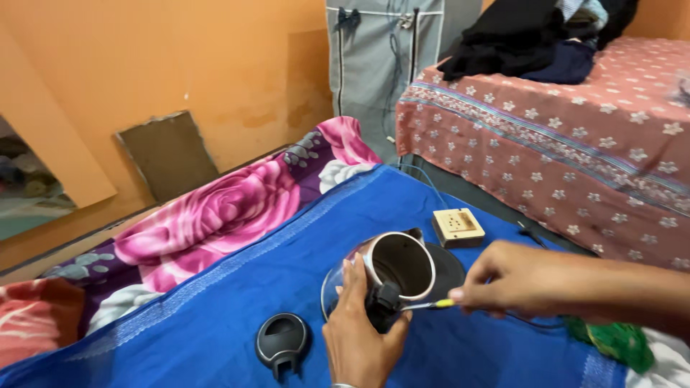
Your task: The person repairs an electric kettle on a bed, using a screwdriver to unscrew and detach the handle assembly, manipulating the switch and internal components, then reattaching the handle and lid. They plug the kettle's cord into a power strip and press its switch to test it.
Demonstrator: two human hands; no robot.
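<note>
Here my left hand (363, 327) is clamped around the lidless steel electric kettle (392, 276) tipped on the blue cloth-covered surface (215, 309), my right hand (514, 276) pinching a thin yellow-handled screwdriver (431, 305) at its black hinge, best kept square and steady.

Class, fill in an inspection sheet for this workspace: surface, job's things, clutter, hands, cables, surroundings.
Surface: blue cloth over a floral blanket.
Job's things: kettle tilted on its side, lid off; screwdriver tip at its hinge.
Clutter: black lid; socket box; green cloth.
Hands: left hand grips the kettle; right hand holds the screwdriver.
Cables: thin blue wire behind the socket box.
Surroundings: orange wall; bed with dark clothes.
</note>
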